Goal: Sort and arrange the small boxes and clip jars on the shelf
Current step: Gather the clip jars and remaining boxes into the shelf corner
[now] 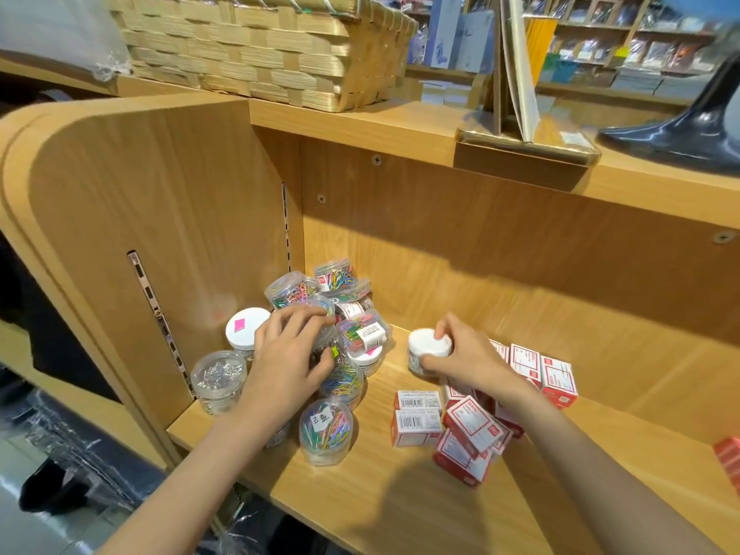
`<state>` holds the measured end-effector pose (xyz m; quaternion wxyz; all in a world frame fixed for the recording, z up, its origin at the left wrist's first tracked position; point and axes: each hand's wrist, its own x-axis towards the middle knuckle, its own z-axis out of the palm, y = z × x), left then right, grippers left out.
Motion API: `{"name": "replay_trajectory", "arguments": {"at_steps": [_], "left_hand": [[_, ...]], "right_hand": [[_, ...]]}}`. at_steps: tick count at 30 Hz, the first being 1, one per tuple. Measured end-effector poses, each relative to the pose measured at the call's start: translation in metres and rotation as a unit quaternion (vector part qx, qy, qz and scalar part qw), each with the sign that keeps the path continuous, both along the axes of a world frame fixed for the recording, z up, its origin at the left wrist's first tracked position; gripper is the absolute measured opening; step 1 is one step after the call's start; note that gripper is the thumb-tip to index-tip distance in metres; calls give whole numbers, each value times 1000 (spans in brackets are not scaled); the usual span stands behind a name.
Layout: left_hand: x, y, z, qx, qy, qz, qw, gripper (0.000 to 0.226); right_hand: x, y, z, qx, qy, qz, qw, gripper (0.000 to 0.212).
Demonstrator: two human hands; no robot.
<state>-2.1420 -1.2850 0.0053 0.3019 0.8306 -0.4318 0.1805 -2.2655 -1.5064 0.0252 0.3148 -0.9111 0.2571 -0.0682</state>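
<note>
Head view: sorting barely begun. Clip jars heaped at shelf left corner, red-white boxes jumbled right. Left hand clutches jar in heap; right hand pinches white-lidded jar between groups.

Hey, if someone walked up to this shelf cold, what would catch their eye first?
Probably the heap of clear jars of coloured clips in the shelf's left corner, where the left hand rests on it. Next, the right hand gripping a white-lidded jar mid-shelf, beside the scattered red-and-white boxes. Above sits a big woven basket.
</note>
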Motion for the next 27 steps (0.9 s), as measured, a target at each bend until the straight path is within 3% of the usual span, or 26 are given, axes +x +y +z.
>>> {"name": "replay_trajectory", "arguments": {"at_steps": [3,6,11,14,17,21,27], "left_hand": [[0,1,0,-6,-1,-2,1000,40],[1,2,0,-2,5,-9,1000,40],[1,5,0,4,14,-14,1000,41],[3,8,-3,6,15,-23,1000,42],[4,9,-4,2,16,-32,999,42],[5,9,-4,0,14,-32,999,41],[3,8,-6,-10,14,-23,1000,39]], "right_hand": [[-2,6,-8,-50,-11,38,998,39],[3,6,-5,-62,-55,14,996,38],[9,1,-11,-146,13,40,988,29],[16,4,-6,-203,-20,55,977,23],[36,20,4,-144,-84,110,980,32],[62,42,2,-77,-69,170,980,37],[68,51,9,-54,-24,148,987,37]]}}
